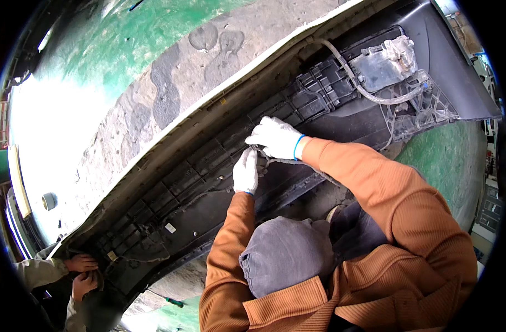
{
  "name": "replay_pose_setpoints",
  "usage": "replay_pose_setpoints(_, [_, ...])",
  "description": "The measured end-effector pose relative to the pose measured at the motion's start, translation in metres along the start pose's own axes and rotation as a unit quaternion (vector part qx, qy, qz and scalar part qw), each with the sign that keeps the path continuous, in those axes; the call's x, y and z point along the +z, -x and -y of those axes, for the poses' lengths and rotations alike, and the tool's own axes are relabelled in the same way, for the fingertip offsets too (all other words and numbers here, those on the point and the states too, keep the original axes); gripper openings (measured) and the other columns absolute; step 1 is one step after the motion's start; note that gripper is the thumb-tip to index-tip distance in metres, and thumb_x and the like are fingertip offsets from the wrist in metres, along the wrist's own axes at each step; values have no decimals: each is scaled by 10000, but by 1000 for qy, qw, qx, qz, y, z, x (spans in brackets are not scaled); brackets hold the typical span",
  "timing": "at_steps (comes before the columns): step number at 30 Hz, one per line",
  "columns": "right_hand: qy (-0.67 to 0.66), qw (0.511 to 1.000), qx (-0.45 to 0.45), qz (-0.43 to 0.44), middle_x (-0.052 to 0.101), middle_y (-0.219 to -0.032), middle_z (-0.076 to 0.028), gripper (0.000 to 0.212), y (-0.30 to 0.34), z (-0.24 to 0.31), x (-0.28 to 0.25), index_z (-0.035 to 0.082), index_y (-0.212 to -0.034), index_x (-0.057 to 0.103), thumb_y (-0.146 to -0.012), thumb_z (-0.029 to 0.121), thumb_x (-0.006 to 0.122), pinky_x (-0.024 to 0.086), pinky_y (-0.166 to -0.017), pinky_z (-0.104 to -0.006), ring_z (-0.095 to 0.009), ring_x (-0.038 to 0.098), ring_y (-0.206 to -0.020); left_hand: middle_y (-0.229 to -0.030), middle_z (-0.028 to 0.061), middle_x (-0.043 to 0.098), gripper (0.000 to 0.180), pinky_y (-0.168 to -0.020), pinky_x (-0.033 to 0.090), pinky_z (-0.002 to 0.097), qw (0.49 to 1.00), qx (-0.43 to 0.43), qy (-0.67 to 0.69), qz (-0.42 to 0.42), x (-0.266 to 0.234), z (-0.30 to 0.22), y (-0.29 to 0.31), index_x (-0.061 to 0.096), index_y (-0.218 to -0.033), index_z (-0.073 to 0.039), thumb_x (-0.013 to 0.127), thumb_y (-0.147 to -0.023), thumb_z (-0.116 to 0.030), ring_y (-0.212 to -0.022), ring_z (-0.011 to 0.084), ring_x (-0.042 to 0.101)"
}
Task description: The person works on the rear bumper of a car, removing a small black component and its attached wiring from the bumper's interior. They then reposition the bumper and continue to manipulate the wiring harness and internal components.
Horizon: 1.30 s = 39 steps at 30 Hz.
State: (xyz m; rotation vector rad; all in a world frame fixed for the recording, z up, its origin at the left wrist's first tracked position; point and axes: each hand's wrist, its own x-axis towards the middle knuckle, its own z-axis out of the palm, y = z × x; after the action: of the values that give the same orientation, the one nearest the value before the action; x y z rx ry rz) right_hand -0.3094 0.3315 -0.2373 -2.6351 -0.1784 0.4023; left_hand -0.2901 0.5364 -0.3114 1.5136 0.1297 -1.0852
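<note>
**Two-handed fingertip work midway along a dark moulded panel**

At the left edge of the frame, a short pale cylinder sits on the floor. At the lower left, a co-worker's hands, bare, are at the panel's near end; what they grip, if anything, is too dim to tell. Just right of them is a small pale connector, and farther right a white label on the panel. Below the panel, at the bottom of the frame, lies a green-handled screwdriver.

At the centre, the left hand, in a white glove, is closed, its fingertips pinched on a dark cable. The right hand, gloved too, reaches in from the right with fingers curled onto the same spot; the glove hides its exact grip. The cable lies over the panel's middle and trails right, beneath the right wrist.

The step in hand looks to be fine handling of this cable; whether it is being fixed or freed cannot be told. The next move seems to call for one hand steadying it while the other works the held point, with no tug on the trailing length.

At the upper right, a grey hose curves around a translucent box on the panel
</note>
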Motion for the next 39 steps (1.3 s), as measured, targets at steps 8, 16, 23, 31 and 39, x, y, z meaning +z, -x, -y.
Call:
replay_pose_setpoints(8, [-89,991,96,-37,655,-1385,-126,638,32,-32,-18,173,-1461,639,-869,317,830,462,-1176,-478,-383,554,-1341,-890,118,759,415,-589,592,316,999,-24,37,25,1,-16,4,660,-1365,-67,510,-1162,-397,-660,210,737])
replay_pose_setpoints(16, [-130,984,119,9,723,-1119,-108,519,27,-35,-2,127,-1344,704,-872,306,823,532,-1031,-453,-335,655,-1148,-909,141,779,413,-639,590,319,997,-28,49,46,-4,-15,3,691,-1333,-69,505,-1161,-395,-685,198,735])
replay_pose_setpoints(23, [-184,970,154,22,762,-1106,-165,528,23,-30,-3,100,-1341,699,-864,281,834,572,-962,-459,-365,725,-1073,-937,164,765,418,-653,623,359,997,-24,49,59,-6,-14,4,651,-1274,-28,521,-1155,-407,-721,256,766])
replay_pose_setpoints(31, [-116,981,149,44,766,-1181,-198,497,14,-23,-6,69,-1301,703,-853,234,839,572,-963,-470,-402,728,-1109,-955,186,784,447,-671,618,350,996,-46,45,66,-7,-15,4,636,-1338,-20,475,-1166,-399,-730,259,767])
replay_pose_setpoints(39, [-178,979,76,71,722,-1118,-164,591,25,-47,-3,95,-1450,616,-868,38,702,569,-965,-444,-355,708,-1072,-972,188,784,474,-674,623,367,997,-42,35,53,-10,-3,-4,622,-1348,-16,503,-1157,-433,-754,266,776])
